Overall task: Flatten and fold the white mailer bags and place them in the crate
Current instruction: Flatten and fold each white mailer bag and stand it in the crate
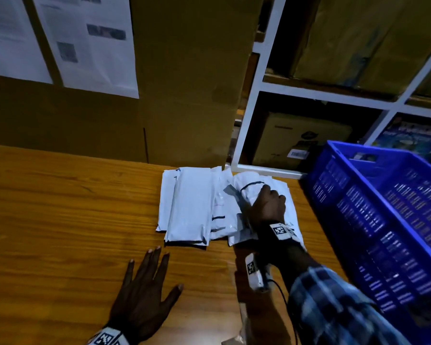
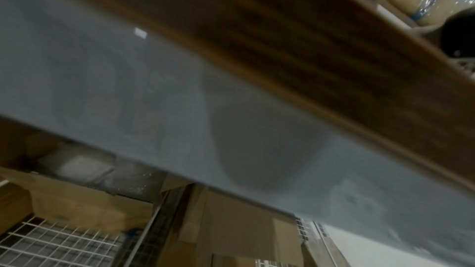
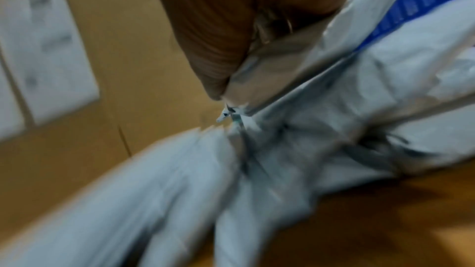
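A pile of white mailer bags (image 1: 189,207) lies at the back of the wooden table (image 1: 60,220). My right hand (image 1: 266,202) reaches onto the pile's right side and grips a crumpled white mailer bag (image 1: 246,185). In the right wrist view the thumb (image 3: 218,48) pinches a fold of that bag (image 3: 321,109), blurred by motion. My left hand (image 1: 147,290) lies flat on the table in front of the pile, fingers spread, holding nothing. The blue plastic crate (image 1: 383,220) stands at the right, tilted in view. The left wrist view shows only the table's edge (image 2: 282,58) and a grey surface.
A big cardboard box (image 1: 172,83) with paper sheets (image 1: 90,41) stuck on it stands behind the pile. White shelving (image 1: 259,83) with more boxes fills the back right. Bare wood stretches across the table's left half.
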